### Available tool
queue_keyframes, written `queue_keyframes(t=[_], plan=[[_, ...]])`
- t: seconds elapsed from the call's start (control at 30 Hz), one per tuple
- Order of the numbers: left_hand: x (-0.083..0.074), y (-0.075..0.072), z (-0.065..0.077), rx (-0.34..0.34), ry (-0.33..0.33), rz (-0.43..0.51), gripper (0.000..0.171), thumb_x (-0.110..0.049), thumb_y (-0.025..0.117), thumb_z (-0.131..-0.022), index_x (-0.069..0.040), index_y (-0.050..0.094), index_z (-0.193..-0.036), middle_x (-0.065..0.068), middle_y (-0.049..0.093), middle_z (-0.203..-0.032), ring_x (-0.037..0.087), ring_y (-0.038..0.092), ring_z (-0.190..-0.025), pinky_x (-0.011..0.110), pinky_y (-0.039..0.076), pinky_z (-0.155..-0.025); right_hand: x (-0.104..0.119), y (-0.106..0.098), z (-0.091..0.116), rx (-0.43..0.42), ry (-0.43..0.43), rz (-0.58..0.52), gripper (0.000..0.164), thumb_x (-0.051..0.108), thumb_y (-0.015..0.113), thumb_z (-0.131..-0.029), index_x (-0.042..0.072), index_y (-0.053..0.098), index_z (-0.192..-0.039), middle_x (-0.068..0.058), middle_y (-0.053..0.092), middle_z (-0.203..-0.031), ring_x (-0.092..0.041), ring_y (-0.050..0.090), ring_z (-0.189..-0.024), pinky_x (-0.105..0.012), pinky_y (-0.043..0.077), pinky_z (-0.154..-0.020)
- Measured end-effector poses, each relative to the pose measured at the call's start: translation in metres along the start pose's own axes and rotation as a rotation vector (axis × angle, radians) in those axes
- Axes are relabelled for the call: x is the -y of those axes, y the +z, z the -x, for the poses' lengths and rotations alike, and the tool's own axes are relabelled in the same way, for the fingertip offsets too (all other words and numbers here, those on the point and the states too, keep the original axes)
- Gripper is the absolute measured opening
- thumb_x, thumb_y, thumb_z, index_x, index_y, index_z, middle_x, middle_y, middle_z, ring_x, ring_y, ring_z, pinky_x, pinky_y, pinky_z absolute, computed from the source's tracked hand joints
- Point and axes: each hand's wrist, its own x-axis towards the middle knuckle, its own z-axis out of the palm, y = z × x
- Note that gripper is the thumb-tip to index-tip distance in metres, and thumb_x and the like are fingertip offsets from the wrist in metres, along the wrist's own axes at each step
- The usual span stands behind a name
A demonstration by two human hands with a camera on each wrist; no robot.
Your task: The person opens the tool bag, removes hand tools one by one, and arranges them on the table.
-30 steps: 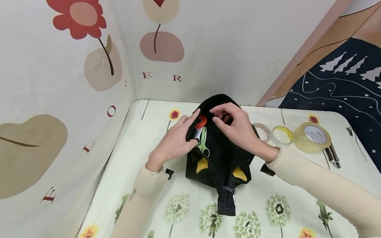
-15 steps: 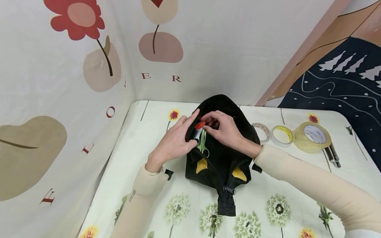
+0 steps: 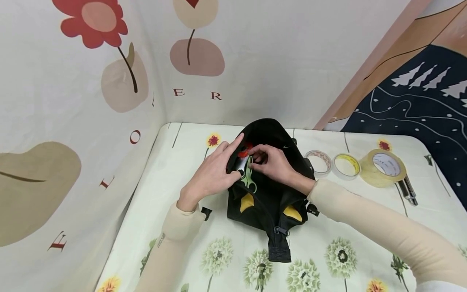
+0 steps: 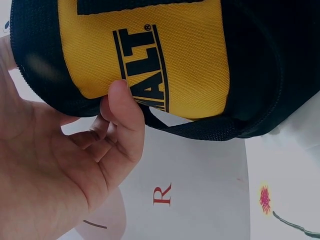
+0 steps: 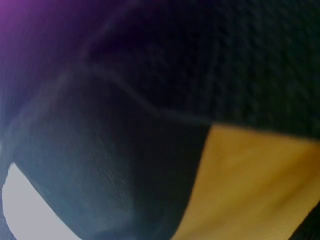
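Worktop, floral cover: back edge just behind the bag; room to its left and front. Black bag, mouth open, rim gripped by left hand. Inside: green scissors, red-and-silver item. Right hand, fingers bent at scissors, whether pinching cannot be told; lower than half a second ago. Obstructing right: narrow tape roll, yellow-cored roll, wide roll, knife.

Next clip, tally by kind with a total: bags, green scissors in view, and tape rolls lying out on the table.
Black-and-yellow bag: 1
Green scissors: 1
Tape rolls on the table: 3
Total: 5
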Motion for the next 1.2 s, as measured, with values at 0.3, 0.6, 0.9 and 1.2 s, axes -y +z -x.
queue_keyframes(t=[0.3,0.6,0.9,1.2], plan=[[0.000,-0.001,-0.001,-0.006,0.000,-0.001,0.098,-0.014,0.065,-0.090,-0.026,0.027,-0.179,0.009,0.052,-0.117,0.023,0.047,-0.077,0.038,0.039,-0.070,-0.009,0.012,0.004,0.040,0.072,-0.038,0.035,0.004,0.089,-0.090,0.000,0.078,-0.123,-0.016,0.077,-0.106,-0.027,0.074,-0.094,-0.036,0.058,-0.086],[0.000,-0.002,-0.001,0.003,-0.011,-0.009,0.097,-0.014,0.064,-0.090,-0.028,0.026,-0.179,0.009,0.050,-0.115,0.023,0.045,-0.074,0.038,0.037,-0.068,-0.017,0.016,0.007,0.113,0.127,-0.027,0.042,0.001,0.092,-0.086,0.001,0.077,-0.125,-0.013,0.076,-0.106,-0.027,0.075,-0.096,-0.044,0.060,-0.093],[0.002,-0.001,0.000,0.007,-0.021,-0.003,0.097,-0.013,0.065,-0.092,-0.028,0.026,-0.179,0.008,0.052,-0.117,0.022,0.044,-0.071,0.037,0.036,-0.066,-0.021,0.020,0.010,0.175,0.146,-0.007,0.047,0.000,0.095,-0.082,0.002,0.075,-0.125,-0.011,0.076,-0.103,-0.024,0.073,-0.094,-0.040,0.060,-0.089],[0.001,-0.003,0.001,0.001,-0.017,-0.001,0.097,-0.014,0.065,-0.091,-0.028,0.027,-0.179,0.008,0.051,-0.115,0.022,0.044,-0.071,0.036,0.034,-0.065,-0.020,0.020,0.008,0.179,0.165,0.090,0.052,-0.007,0.092,-0.077,0.002,0.074,-0.124,-0.004,0.072,-0.083,-0.009,0.064,-0.070,-0.036,0.057,-0.081]])
